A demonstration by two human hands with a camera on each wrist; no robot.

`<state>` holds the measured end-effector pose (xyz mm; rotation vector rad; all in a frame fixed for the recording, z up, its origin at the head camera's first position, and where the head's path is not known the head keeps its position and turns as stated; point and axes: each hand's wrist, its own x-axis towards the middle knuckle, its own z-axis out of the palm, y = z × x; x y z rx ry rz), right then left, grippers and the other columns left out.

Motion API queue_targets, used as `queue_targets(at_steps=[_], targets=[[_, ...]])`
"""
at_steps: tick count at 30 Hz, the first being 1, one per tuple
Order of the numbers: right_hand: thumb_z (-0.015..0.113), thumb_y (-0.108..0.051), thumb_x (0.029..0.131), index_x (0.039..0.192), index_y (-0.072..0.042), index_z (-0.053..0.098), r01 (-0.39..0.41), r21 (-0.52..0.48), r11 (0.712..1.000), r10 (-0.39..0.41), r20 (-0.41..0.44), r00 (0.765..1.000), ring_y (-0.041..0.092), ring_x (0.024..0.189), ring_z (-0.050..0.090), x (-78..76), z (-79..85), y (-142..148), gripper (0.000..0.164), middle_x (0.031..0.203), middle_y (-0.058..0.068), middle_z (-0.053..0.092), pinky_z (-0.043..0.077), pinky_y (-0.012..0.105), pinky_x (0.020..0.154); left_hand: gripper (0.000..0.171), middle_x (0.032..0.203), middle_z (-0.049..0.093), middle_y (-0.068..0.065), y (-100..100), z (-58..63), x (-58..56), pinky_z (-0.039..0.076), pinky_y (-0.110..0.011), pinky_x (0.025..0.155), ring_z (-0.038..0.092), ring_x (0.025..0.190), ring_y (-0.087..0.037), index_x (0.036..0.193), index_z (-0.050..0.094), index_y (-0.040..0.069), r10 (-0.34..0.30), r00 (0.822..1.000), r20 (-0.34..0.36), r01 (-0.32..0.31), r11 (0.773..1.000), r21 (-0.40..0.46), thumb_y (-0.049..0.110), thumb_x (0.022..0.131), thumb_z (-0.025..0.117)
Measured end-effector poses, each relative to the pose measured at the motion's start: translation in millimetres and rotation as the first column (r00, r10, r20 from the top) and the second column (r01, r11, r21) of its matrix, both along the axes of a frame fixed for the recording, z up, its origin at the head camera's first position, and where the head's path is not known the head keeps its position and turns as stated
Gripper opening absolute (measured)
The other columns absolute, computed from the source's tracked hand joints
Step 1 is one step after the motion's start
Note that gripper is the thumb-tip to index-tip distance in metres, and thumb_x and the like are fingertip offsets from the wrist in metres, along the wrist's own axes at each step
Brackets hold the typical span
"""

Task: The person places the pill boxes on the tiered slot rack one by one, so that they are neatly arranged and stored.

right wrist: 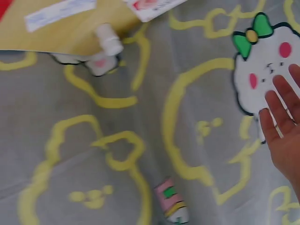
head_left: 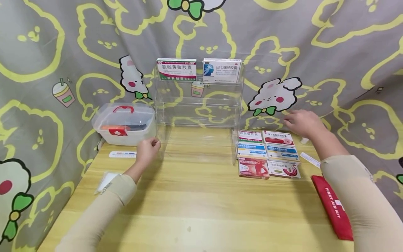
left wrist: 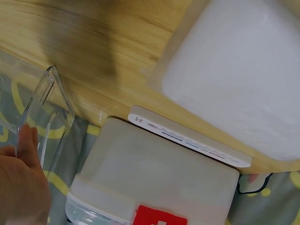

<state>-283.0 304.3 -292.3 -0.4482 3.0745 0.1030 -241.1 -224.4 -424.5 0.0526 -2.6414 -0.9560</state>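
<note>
A clear acrylic tiered display rack stands at the back of the table. On its top tier sit a green-and-red medicine box and a white-and-blue medicine box. My left hand pinches the rack's left side edge; in the left wrist view the fingers lie against the clear panel. Over on the right, my right hand is raised above the back of several stacked medicine boxes. The right wrist view shows that hand with fingers extended, holding nothing.
A lidded first-aid box sits left of the rack, beside a white thermometer case and a clear-wrapped white packet. To the right lie a red first aid pouch, a white strip and a small white bottle. A patterned curtain hangs behind.
</note>
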Motion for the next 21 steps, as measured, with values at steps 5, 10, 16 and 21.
queue_targets(at_steps=[5, 10, 16, 21], targets=[[0.052, -0.041, 0.093, 0.113, -0.004, 0.066, 0.041, -0.071, 0.997, -0.029, 0.161, 0.987, 0.044, 0.102, 0.055, 10.9, -25.2, 21.9, 0.045, 0.112, 0.023, 0.063, 0.044, 0.06, 0.082, 0.017, 0.074, 0.068, -0.011, -2.7, -1.0, -3.4, 0.049, -0.038, 0.067, 0.059, 0.069, -0.025, 0.082, 0.07, 0.002, 0.001, 1.0, -0.021, -0.001, 1.0, -0.014, 0.011, 0.085, 0.056], [0.061, -0.046, 0.086, 0.102, -0.008, 0.069, 0.033, -0.09, 0.995, -0.01, 0.243, 0.97, 0.03, 0.086, 0.057, 15.8, -58.4, 29.9, 0.043, 0.098, 0.014, 0.066, 0.046, 0.051, 0.073, 0.018, 0.077, 0.069, -0.012, -3.4, -2.3, -3.9, 0.05, -0.041, 0.071, 0.062, 0.072, -0.027, 0.083, 0.071, 0.001, 0.016, 0.999, -0.031, -0.016, 1.0, -0.023, 0.011, 0.084, 0.056], [0.068, -0.046, 0.081, 0.105, -0.002, 0.065, 0.04, -0.111, 0.993, 0.004, 0.368, 0.93, 0.032, 0.089, 0.057, 22.6, -87.3, 30.9, 0.051, 0.102, 0.02, 0.063, 0.046, 0.052, 0.078, 0.017, 0.077, 0.069, -0.013, -3.6, -3.4, -1.1, 0.05, -0.041, 0.07, 0.062, 0.071, -0.027, 0.083, 0.07, 0.001, 0.019, 0.999, -0.042, -0.02, 0.999, -0.034, 0.01, 0.084, 0.055], [0.077, -0.042, 0.072, 0.108, -0.001, 0.061, 0.046, -0.124, 0.991, 0.007, 0.396, 0.918, 0.032, 0.087, 0.055, 37.3, -100.5, 31.0, 0.057, 0.097, 0.02, 0.06, 0.046, 0.052, 0.078, 0.017, 0.076, 0.068, -0.012, -1.5, -0.8, 0.9, 0.05, -0.04, 0.068, 0.06, 0.069, -0.026, 0.081, 0.069, 0.002, 0.006, 0.999, -0.047, -0.008, 0.999, -0.048, 0.011, 0.085, 0.054]])
